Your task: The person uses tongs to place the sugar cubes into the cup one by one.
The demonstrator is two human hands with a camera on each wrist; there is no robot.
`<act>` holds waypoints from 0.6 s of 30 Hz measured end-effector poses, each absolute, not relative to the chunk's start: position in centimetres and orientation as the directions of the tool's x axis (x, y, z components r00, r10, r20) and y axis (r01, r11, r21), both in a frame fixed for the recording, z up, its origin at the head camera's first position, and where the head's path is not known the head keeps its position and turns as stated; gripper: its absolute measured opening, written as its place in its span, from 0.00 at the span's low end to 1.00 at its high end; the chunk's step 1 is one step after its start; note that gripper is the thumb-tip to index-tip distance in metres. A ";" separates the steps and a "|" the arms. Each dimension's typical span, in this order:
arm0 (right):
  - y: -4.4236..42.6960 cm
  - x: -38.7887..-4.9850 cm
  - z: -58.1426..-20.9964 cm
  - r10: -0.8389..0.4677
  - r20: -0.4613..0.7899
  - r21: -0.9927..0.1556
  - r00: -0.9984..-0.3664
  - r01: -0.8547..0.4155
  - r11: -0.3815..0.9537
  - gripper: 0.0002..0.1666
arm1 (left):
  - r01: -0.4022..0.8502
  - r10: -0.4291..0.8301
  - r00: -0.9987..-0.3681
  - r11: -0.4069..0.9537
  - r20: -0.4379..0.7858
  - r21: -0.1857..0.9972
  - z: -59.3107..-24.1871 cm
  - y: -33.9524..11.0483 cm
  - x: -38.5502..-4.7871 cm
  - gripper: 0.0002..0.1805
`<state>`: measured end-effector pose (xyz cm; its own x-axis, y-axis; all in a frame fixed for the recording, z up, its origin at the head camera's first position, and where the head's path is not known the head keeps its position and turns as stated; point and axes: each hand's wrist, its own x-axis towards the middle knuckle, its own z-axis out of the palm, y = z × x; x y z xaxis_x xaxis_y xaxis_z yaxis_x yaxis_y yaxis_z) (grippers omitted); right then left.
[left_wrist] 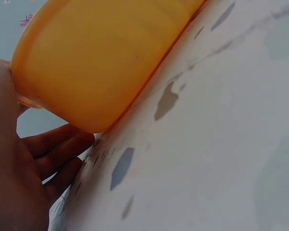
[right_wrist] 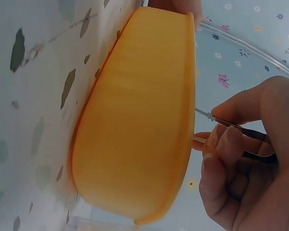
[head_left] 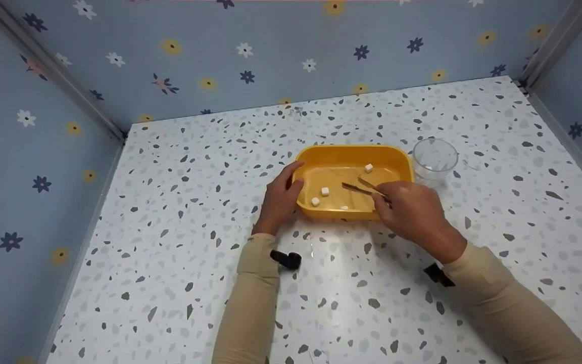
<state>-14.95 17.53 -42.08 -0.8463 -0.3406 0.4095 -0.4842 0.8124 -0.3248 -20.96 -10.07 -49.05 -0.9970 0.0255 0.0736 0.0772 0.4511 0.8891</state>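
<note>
Several small white cubes (head_left: 325, 191) lie in a yellow tray (head_left: 316, 151). The left hand (head_left: 278, 199) grips the tray's left end, thumb on the rim, while its other fingers rest along the outer wall (left_wrist: 86, 67). Pinched in the right hand (head_left: 412, 207) are metal tweezers (head_left: 356, 188), their tips apart over the tray and no cube between them. In the right wrist view the fingers (right_wrist: 241, 106) hold the tweezers (right_wrist: 231, 124) beyond the tray's rim; the tips are hidden behind the wall.
A clear glass cup (head_left: 435, 157) stands against the tray's right end, with something small and white low inside it. The speckled tabletop (head_left: 180, 202) runs back to flowered blue panels (head_left: 271, 50) behind and at both sides. Black straps sit at both wrists.
</note>
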 end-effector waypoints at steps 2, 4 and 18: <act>17.3 -14.9 -42.2 -0.348 0.406 -0.322 -0.845 -0.489 0.811 0.11 | 0.080 0.029 -0.997 0.449 0.075 0.890 -49.1 -10.0 -21.0 0.24; 17.1 -14.9 -42.2 -0.356 0.400 -0.323 -0.844 -0.494 0.807 0.12 | 0.087 0.034 -0.996 0.444 0.080 0.892 -49.1 -10.0 -21.1 0.24; 15.3 -14.4 -42.5 -0.434 0.408 -0.324 -0.804 -0.571 0.754 0.11 | 0.097 0.042 -0.995 0.450 0.088 0.888 -49.1 -10.1 -21.1 0.24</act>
<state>-14.38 15.27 -42.50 -0.8036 -0.4335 0.4079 -0.5712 0.7542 -0.3238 -21.14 -10.14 -49.10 -0.9953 0.0421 0.0878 0.0973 0.4502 0.8876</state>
